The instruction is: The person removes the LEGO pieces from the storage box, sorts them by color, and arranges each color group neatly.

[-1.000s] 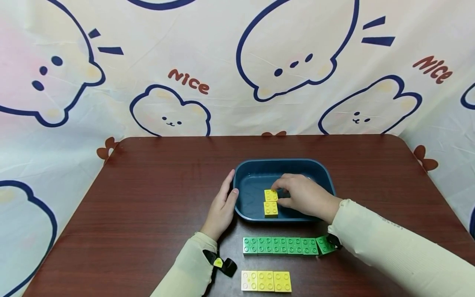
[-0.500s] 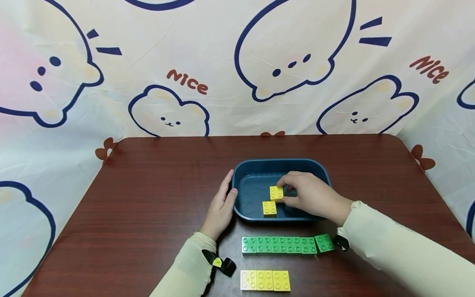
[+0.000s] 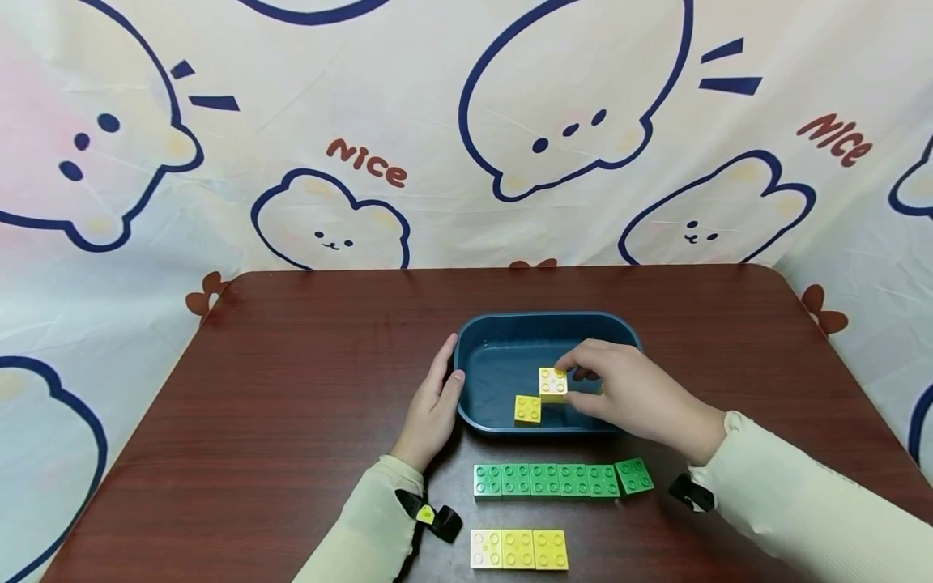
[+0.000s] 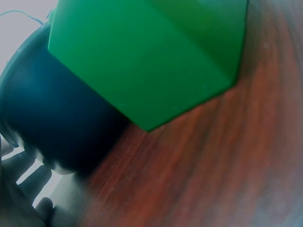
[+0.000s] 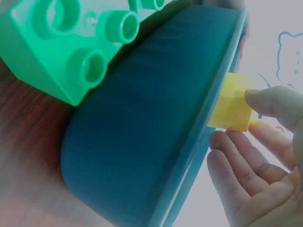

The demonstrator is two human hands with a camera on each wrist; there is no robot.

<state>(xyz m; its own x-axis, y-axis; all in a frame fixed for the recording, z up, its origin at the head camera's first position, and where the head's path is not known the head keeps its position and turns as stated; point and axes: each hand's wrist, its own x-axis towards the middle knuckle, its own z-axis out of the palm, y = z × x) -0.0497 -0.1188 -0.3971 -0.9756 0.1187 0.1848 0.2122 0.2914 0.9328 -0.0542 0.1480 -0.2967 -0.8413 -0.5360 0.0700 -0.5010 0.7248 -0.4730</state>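
My right hand [image 3: 630, 387] pinches a yellow toy building brick [image 3: 552, 384] between thumb and index finger, inside the dark blue tray [image 3: 539, 317]. In the right wrist view that yellow brick [image 5: 232, 105] shows above the tray's rim. A second yellow brick [image 3: 528, 410] lies in the tray, just nearer and to the left. My left hand [image 3: 428, 411] rests against the tray's left wall with fingers extended. The left wrist view shows its fingers [image 4: 34, 182] beside the tray [image 4: 52, 109], with a green brick [image 4: 151, 61] filling the top.
A row of several green bricks [image 3: 545, 481] lies in front of the tray, its right-end brick turned askew. Nearer still is a row of three yellow bricks [image 3: 518, 550]. All stand on a dark brown wooden table [image 3: 291, 389], with a printed cloth [image 3: 437, 162] behind it.
My right hand has drawn the pinched brick rightward, away from the other yellow brick it stood beside. The left hand stays at the tray's side.
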